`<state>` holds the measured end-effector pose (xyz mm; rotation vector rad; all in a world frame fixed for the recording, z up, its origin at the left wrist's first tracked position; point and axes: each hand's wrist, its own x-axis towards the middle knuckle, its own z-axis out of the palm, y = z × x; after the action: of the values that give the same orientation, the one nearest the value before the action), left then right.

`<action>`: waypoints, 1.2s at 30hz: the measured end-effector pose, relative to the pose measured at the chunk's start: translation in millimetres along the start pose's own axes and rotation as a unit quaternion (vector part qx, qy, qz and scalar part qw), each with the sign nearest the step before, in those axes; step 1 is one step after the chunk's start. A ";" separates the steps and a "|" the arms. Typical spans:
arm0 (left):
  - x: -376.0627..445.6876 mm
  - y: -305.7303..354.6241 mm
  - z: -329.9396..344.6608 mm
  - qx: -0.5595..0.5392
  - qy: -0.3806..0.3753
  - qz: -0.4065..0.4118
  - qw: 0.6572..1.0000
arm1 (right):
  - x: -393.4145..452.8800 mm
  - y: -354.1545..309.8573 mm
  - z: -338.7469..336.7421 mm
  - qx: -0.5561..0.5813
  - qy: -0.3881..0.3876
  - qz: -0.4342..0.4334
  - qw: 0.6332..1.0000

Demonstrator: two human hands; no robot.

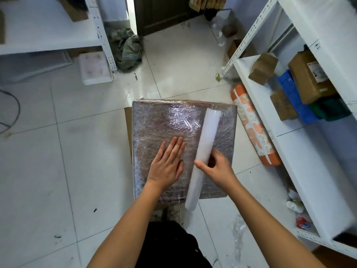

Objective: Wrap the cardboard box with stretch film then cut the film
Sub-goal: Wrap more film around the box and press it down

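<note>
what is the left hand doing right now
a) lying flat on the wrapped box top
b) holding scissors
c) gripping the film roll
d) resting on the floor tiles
a: the left hand lies with straight fingers flat on the film-covered top of the cardboard box, while the right hand grips the stretch film roll beside it.

The cardboard box (168, 128) lies flat on the floor, covered in shiny, wrinkled stretch film. The white film roll (202, 157) lies slantwise across the box's right part.
</note>
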<state>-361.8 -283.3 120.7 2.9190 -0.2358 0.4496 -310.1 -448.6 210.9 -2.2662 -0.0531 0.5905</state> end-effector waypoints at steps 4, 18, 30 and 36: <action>2.7 2.7 0.3 0.002 -0.007 0.000 1.000 | -2.6 9.5 -16.6 0.123 -0.030 0.037 0.991; 2.8 1.6 -6.7 -0.026 -0.024 -0.003 0.999 | 5.1 24.2 -31.9 -0.039 -0.017 0.051 0.998; -48.5 33.8 27.7 0.027 -0.059 0.143 0.988 | 15.4 28.8 -29.4 -0.046 0.002 0.033 0.998; -64.5 42.7 24.2 0.032 -0.051 0.226 0.972 | 11.6 37.6 -28.1 -0.047 0.018 0.026 0.998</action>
<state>-423.5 -321.3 84.5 2.9427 -0.9286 0.3727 -293.1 -491.5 196.4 -2.3741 -0.0048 0.5859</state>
